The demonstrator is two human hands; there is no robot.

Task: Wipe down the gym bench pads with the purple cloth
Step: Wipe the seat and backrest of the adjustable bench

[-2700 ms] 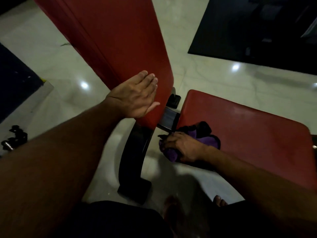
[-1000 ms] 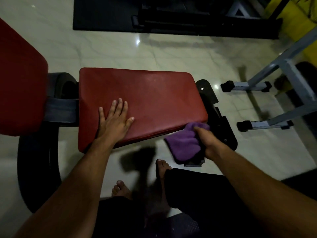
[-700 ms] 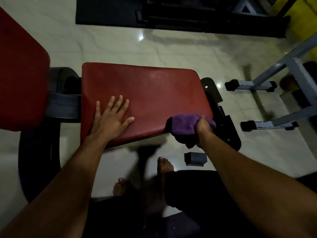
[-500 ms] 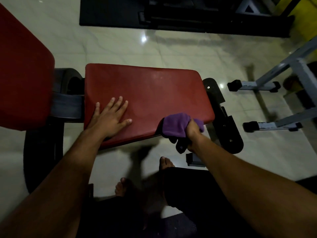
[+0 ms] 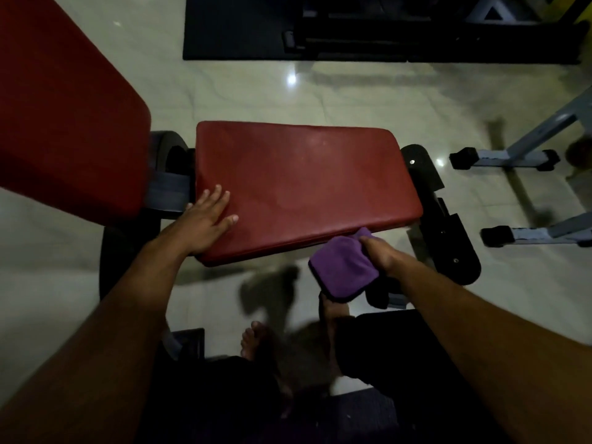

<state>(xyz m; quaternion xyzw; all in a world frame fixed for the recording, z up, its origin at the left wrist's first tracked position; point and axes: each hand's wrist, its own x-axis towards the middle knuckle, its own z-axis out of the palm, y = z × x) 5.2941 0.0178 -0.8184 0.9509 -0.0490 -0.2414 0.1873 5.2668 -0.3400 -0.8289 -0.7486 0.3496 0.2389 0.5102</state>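
The purple cloth (image 5: 342, 270) is gripped in the right hand (image 5: 382, 256), whose fingers are curled round its upper edge, so that most of the cloth hangs below and to the left of the grip, over the floor (image 5: 352, 97) rather than on the upholstery. Just above that grip lies the near front edge of the seat pad (image 5: 304, 184), and the top corner of the cloth appears to touch or nearly touch that edge; which of the two cannot be told. The left hand (image 5: 205, 224) is laid flat, fingers straight, on the near left corner of the same pad, well to the left of the cloth, and nothing is held in it. Beyond the left hand, further left, the tilted back pad (image 5: 64, 123) is seen, with the dark frame (image 5: 445, 225) showing to the right of the grip. How much has been wiped cannot be read from the surfaces: faint dull patches are visible on the seat top, but no clear wet track. It is judged that the front edge of the seat is being worked, and that at least a pass over the seat top may remain, since the cloth is not on it now.
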